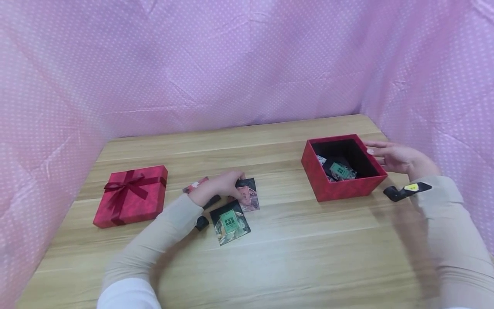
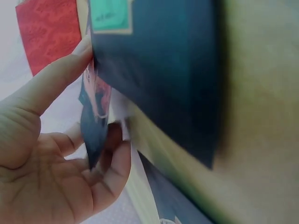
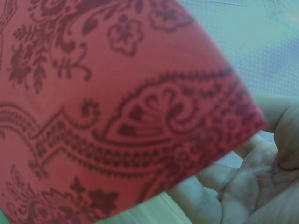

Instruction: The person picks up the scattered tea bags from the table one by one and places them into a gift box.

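In the head view my left hand reaches down over several flat dark sachets on the table. Its thumb and fingers pinch a sachet with a pink label, which the left wrist view shows edge-on between them. Close in front of that hand lies a sachet with a green label. My right hand touches the right wall of an open red box with extended fingers. Inside the box, against its black lining, are sachets, one green-labelled. The patterned box wall fills much of the right wrist view.
A red lid with a dark ribbon bow lies at the left of the wooden table. Partly behind my left forearm is another sachet with red print. Pink dotted cloth hangs around the back and sides.
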A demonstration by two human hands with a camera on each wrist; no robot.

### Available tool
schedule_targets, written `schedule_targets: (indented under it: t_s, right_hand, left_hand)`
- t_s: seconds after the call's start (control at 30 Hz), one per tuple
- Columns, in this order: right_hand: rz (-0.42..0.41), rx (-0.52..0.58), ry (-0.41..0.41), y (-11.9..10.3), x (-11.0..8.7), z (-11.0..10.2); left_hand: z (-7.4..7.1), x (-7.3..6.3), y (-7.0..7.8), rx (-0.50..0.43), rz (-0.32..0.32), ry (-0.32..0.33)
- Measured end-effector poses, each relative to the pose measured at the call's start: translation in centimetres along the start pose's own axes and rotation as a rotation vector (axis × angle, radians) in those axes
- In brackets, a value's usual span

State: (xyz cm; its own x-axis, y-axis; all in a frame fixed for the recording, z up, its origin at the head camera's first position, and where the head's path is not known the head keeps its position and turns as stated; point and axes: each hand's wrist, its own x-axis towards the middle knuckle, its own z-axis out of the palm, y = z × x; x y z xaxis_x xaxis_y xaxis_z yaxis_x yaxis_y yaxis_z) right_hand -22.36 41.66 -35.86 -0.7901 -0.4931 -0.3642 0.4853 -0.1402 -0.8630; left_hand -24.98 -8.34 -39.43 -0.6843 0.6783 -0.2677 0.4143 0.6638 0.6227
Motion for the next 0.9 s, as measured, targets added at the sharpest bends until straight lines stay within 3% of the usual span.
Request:
schedule_targets:
  t_s: [0.3,0.47,0.67,0.9]
  right_hand:
    - [0.0,-0.013,-0.027,0.0,0.0,-0.2]
    - [-0.001,-0.021,0.005,-0.1,-0.1,-0.1]
    - [0.005,-0.028,0.052,-0.1,-0.2,0.0]
    - [0.007,-0.066,0.092,0.0,0.0,0.0]
  left_hand:
    - [-0.5,-0.3,-0.5,-0.11,-0.038,-0.026]
    - [-1.1,-0.5,-0.7,-0.198,-0.042,-0.012]
    - [-1.2,-0.2,-1.0,-0.244,-0.056,0.071]
    - [-1.2,-0.2,-1.3,-0.291,0.018,0.181]
